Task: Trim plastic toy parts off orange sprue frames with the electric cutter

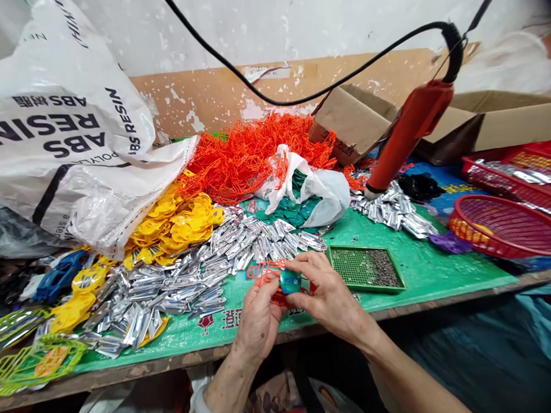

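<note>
Both hands meet at the near edge of the green mat [419, 267], the left hand [257, 320] and right hand [327, 292] pinching a small teal piece [290, 281] between their fingertips, with an orange wire frame [267, 272] held just behind it. Left of them sprawls a heap of silver foil packets [191, 277] and yellow tags [176, 226], while a green tray [366, 267] sits just right of the right hand. Farther back, a red tool [407, 134] hangs tilted on its black cable beside a pile of orange frames [250, 150]
</note>
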`<control>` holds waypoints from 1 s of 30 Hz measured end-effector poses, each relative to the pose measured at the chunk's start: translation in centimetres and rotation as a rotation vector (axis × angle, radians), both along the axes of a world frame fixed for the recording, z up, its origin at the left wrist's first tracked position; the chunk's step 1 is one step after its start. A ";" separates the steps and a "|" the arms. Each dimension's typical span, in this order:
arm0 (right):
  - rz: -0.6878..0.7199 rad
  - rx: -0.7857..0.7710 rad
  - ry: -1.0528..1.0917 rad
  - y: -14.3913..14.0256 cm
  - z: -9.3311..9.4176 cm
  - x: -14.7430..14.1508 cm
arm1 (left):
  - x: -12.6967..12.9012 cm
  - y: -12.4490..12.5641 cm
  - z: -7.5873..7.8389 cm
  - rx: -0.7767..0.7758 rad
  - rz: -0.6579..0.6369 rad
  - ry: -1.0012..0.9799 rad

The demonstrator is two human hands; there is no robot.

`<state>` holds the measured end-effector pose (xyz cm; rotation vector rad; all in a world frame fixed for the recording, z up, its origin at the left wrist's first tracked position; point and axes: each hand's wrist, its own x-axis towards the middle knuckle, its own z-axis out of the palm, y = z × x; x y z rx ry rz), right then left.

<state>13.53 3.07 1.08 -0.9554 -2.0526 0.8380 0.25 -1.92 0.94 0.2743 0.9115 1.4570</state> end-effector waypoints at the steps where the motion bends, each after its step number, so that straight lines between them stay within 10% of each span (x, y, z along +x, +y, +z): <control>1: 0.001 -0.004 0.002 -0.1 0.0 0.0 | 0.0 0.0 -0.1 0.001 -0.007 -0.007; 30: -0.047 -0.160 0.070 -0.9 -0.4 -0.2 | 0.9 0.0 -0.8 -0.001 0.056 -0.130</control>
